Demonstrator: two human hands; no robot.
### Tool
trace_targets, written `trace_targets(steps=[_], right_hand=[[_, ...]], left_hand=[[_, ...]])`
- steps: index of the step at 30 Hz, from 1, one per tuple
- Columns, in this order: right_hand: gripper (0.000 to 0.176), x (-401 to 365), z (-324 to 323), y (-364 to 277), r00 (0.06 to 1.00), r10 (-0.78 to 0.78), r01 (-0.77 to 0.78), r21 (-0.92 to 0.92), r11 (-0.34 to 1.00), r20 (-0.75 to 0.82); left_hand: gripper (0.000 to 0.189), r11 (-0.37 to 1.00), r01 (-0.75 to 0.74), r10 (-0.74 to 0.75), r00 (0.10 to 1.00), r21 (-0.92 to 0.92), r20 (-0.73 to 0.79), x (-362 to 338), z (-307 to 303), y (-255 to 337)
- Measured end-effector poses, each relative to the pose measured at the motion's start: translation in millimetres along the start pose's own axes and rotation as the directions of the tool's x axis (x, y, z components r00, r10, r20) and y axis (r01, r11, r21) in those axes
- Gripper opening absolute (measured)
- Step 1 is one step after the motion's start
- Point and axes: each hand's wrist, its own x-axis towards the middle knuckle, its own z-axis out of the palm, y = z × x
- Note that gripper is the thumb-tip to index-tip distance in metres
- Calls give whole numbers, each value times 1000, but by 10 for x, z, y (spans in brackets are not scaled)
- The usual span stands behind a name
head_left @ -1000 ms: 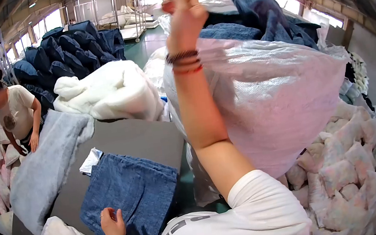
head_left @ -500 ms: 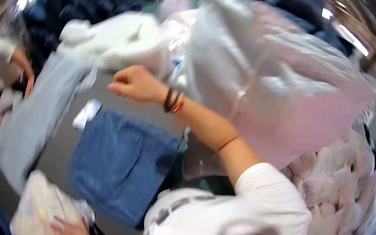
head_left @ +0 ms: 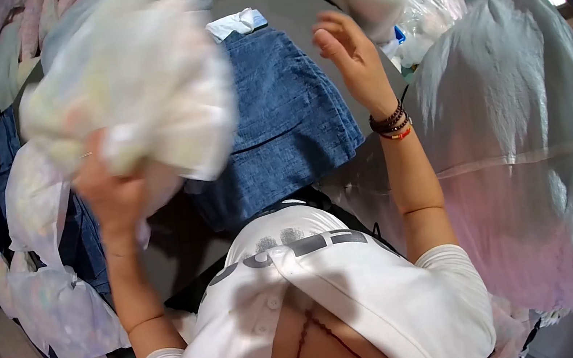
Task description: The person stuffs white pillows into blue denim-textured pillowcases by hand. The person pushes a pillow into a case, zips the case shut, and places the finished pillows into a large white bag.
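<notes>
The left arm is stretched forward from the sleeve, the forearm nearly upright in the view, and the bag (head_left: pixel 142 89) is gripped at its near lower edge by the left hand (head_left: pixel 113 192). The back of this hand is turned up; its fingers are closed on the bag, though the fingertips are covered by it and blurred, so their exact placing cannot be told. The bag is held up left of the denim (head_left: pixel 288 109), and part of the denim's left side is hidden behind it.

The right arm is bent at the elbow and raised. The right hand (head_left: pixel 357 66) is held just beside the denim's upper right edge, fingers slightly curled, thumb parted from them, nothing pinched. Bracelets (head_left: pixel 391 124) are worn at that wrist.

The denim is laid folded on the table (head_left: pixel 262 3), with a packet (head_left: pixel 235 23) at its far edge. To the right, a big sack (head_left: pixel 516 147) is seen near the right forearm; at left, smaller bags (head_left: pixel 64 313) are piled.
</notes>
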Motion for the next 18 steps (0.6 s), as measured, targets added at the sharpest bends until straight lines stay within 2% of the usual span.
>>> trace_targets(steps=[1, 2, 3, 4, 5, 6, 7, 8, 9, 10, 11, 12, 14, 15, 16, 18], right_hand=[[56, -19, 70, -148, 998, -64, 65, 77, 995, -16], [64, -41, 136, -247, 992, -125, 129, 154, 980, -35], [71, -49, 189, -296, 973, -218, 215, 40, 976, 80], [74, -34, 206, -202, 989, -43, 62, -127, 990, 143], [73, 51, 161, 129, 986, 19, 36, -322, 946, 165], [72, 114, 97, 527, 982, 80, 19, -506, 862, 173], [70, 50, 81, 828, 1000, 21, -3, -669, 743, 18], [68, 39, 85, 994, 990, -73, -54, -799, 598, -122], [59, 74, 87, 915, 950, -298, 143, -716, 683, -95], [59, 75, 173, 875, 952, -297, 156, -714, 682, -76], [57, 22, 330, 842, 952, -282, 296, -602, 741, 120], [56, -45, 435, 805, 910, -286, 401, -457, 794, 301], [51, -281, 474, 629, 892, -81, 275, -390, 879, 446], [50, -331, 414, 661, 843, 55, 173, -367, 914, 536], [50, -350, 338, 628, 749, 238, 20, -380, 925, 618], [47, -396, 404, 702, 745, 341, -118, -391, 913, 572]], left_hand=[[42, 998, -23, 33, 986, -63, 162, -9, 146, 292], [42, 984, 83, -14, 916, -155, 400, 37, 223, 662], [42, 900, 93, 185, 803, -426, 566, 87, 362, 826], [46, 843, 0, 336, 781, -538, 527, 69, 503, 931], [51, 835, 329, 276, 442, -441, 853, 284, 519, 987], [51, 835, 329, 271, 453, -442, 849, 390, 670, 899], [53, 925, -64, 287, 763, -374, 579, 431, 899, 778], [56, 918, -380, 395, 895, -110, 206, 463, 1163, 634], [56, 923, -371, 384, 903, -99, 195, 452, 1536, 406], [57, 934, -343, 357, 893, -99, 274, 332, 1950, 149], [57, 945, -311, 327, 873, -102, 362, 201, 2145, 9], [57, 948, -300, 316, 872, -102, 373, 165, 2095, -12], [56, 944, -309, 313, 724, -115, 615, 209, 1846, 7], [56, 941, -305, 313, 606, -149, 732, 186, 1708, 43], [64, 934, -293, 338, 535, -205, 774, 155, 1535, 143], [70, 959, -274, 234, 600, -79, 765, -98, 1455, 448]])
